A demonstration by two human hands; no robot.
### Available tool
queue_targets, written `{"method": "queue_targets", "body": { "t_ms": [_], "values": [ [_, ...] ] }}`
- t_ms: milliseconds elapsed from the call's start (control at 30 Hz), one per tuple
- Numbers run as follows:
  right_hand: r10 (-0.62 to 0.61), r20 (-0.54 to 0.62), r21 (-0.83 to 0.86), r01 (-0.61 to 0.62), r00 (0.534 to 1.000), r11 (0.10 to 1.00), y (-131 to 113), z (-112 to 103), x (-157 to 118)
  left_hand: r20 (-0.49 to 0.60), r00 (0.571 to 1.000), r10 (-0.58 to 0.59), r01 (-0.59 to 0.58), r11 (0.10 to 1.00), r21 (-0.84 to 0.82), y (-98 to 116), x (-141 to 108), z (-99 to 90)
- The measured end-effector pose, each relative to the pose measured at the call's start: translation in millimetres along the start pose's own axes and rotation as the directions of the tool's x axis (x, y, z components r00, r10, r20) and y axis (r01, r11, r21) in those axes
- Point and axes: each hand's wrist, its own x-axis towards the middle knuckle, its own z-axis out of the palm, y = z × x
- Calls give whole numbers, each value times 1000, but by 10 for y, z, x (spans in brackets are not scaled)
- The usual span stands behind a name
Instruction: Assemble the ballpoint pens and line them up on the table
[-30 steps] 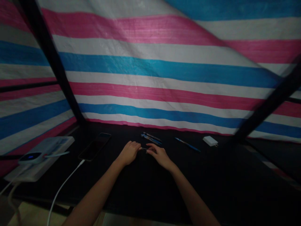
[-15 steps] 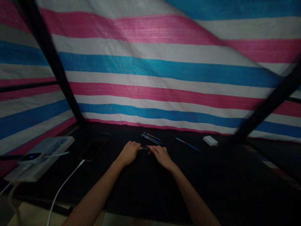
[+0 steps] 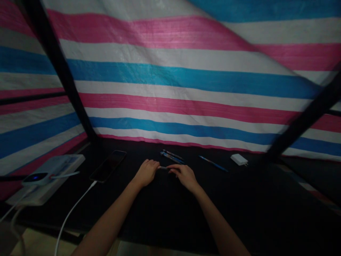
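My left hand and my right hand rest on the black tabletop, fingertips facing each other. Between them, a slim grey rod or pen refill is pinched by the fingers of both hands. Its exact kind is too small and dark to tell. Just beyond my fingers lies a small bundle of pens, not touching either hand. A blue pen lies further right.
A white plug charger sits at the far right. To the left lie a dark smartphone and a power bank with a glowing blue light, on a white box. A white cable runs off the table's front. Striped tarpaulin and black poles stand behind.
My right hand has drawn slightly to the right, and more of the slim rod now shows between my hands. My left hand has barely moved.
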Motion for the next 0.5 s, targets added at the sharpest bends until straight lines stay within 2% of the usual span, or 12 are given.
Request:
{"method": "queue_targets", "body": {
  "t_ms": [200, 400, 500],
  "values": [
    [11, -102, -68, -18, 995, 998, 65, -119, 27, -22, 997, -75, 75, 997, -4, -39, 1, -4],
    [18, -98, -82, -26, 995, 996, 65, -164, 22, -17, 997, -71, 70, 997, -30, -42, -4, 12],
    [-30, -69, -58, 26, 997, 998, 52, -168, 5, -16, 998, -56, 55, 997, -48, -18, -5, 6]
  ]
}}
